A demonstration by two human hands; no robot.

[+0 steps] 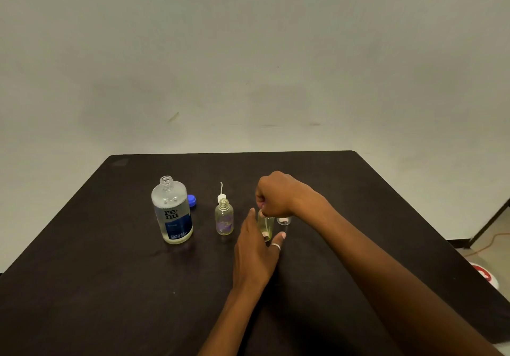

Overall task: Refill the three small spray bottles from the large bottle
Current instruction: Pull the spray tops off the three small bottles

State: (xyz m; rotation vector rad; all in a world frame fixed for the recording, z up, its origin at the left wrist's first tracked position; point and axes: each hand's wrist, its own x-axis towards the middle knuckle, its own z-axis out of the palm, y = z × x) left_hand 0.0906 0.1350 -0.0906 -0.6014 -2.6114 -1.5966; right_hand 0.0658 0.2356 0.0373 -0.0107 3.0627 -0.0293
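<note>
Fingers of left hand grip spray bottle; right hand pinches its top.

Large bottle stands left, cap just behind — small bottle to its right.

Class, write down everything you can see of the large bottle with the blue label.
The large bottle looks like clear plastic, with a dark blue label reading "re-nu". Its threaded neck is open, the cap off. It stands upright on the table, left of the small bottles, and holds clear liquid. A blue cap lies just behind it; whether they touch is unclear. Neither the left hand nor the right hand touches it.
</note>
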